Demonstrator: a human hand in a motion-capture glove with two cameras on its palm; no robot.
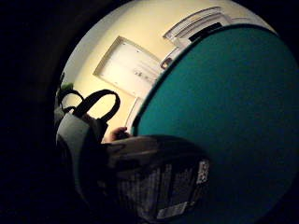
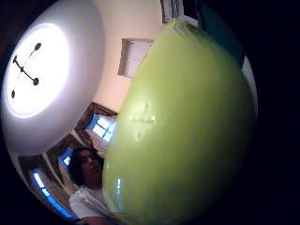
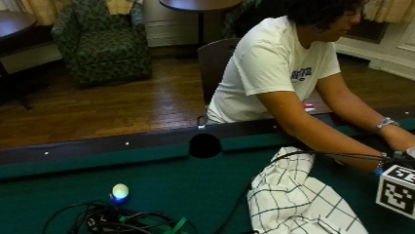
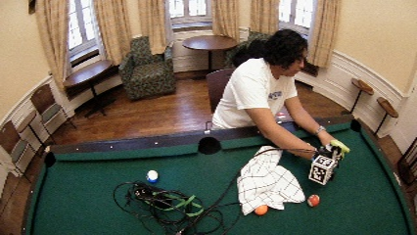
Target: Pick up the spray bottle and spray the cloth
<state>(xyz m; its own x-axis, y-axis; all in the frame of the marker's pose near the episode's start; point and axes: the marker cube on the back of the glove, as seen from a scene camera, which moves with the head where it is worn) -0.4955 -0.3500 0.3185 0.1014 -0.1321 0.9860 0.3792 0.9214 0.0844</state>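
At the right of the wide view her gloved right hand (image 4: 324, 157) curled around the green bottle (image 4: 338, 146), held above the table (image 4: 91, 171) just beside the cloth (image 4: 267, 183), presumably ready for spraying.

I see my gloved right hand (image 4: 324, 155) at the yellow-green spray bottle (image 4: 338, 146) on the green pool table (image 4: 84, 196), just beside the white checked cloth (image 4: 267, 181).
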